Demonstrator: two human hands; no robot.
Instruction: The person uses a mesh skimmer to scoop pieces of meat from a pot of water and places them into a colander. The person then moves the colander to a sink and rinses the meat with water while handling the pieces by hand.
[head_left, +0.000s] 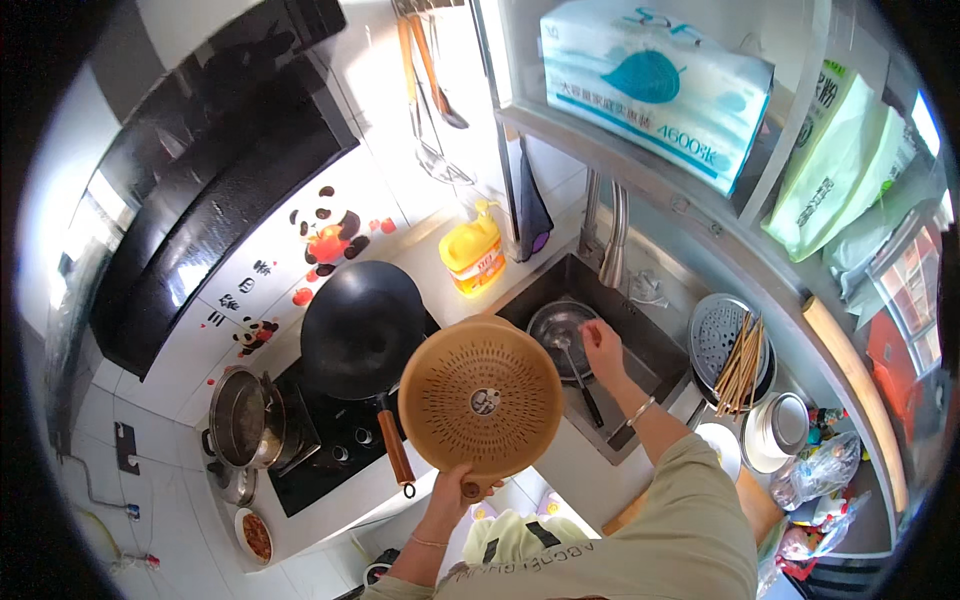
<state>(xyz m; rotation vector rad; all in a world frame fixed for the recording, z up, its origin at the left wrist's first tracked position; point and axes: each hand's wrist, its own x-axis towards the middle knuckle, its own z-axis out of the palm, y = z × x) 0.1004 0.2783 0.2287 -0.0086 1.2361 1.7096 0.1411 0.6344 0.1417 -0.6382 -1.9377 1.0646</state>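
Note:
My left hand [468, 490] is closed round the short handle of a brown plastic colander [520, 400]. The colander is tilted up in front of me, over the edge between stove and sink, and a small round label sits at its middle. My right hand [604, 358] is over the sink [640, 340], fingers loosely bent, with nothing visible in them. Beside it in the sink is a round metal pan [545, 325]. A utensil with a black handle [591, 407] leans across the pan; my right hand appears apart from that handle.
A black wok [362, 325] with a wooden handle stands on the black hob [310, 455], beside a lidded pot [240, 415]. A yellow bottle [472, 250] stands behind the colander. Right of the sink are a steamer tray [722, 335], chopsticks [742, 365] and stacked bowls [780, 428].

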